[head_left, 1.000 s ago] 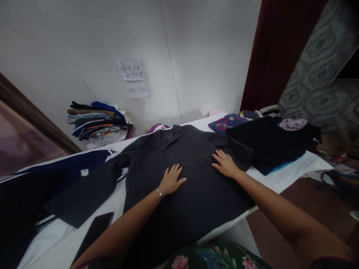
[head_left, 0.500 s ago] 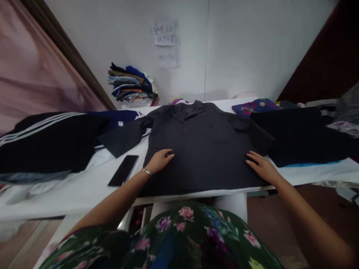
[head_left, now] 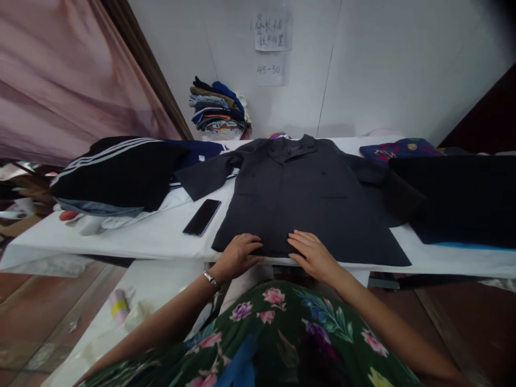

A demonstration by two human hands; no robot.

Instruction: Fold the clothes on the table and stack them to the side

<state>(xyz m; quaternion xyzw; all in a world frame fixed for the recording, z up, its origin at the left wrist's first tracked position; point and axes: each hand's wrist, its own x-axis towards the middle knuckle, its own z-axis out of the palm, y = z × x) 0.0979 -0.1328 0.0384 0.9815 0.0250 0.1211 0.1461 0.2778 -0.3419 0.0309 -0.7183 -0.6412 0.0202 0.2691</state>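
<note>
A dark grey collared jacket (head_left: 296,188) lies spread front side up on a white-covered table, its collar towards the wall and its sleeves out to both sides. My left hand (head_left: 239,255), with a silver bracelet at the wrist, rests at the jacket's bottom hem. Its fingers lie on the cloth and the thumb is apart from them. A short way to the right, my right hand (head_left: 312,255) touches the same hem near the front opening, fingers stretched out and thumb apart. Neither hand visibly grips the cloth.
A black phone (head_left: 202,217) lies left of the jacket. Black clothing with white stripes (head_left: 121,172) is at the left, black folded cloth (head_left: 463,199) at the right. A stack of folded clothes (head_left: 220,110) stands at the wall, beside paper signs (head_left: 271,35).
Both hands have moved to the jacket's bottom hem and closer together, the right one coming in from the jacket's right side. The camera view has shifted.
</note>
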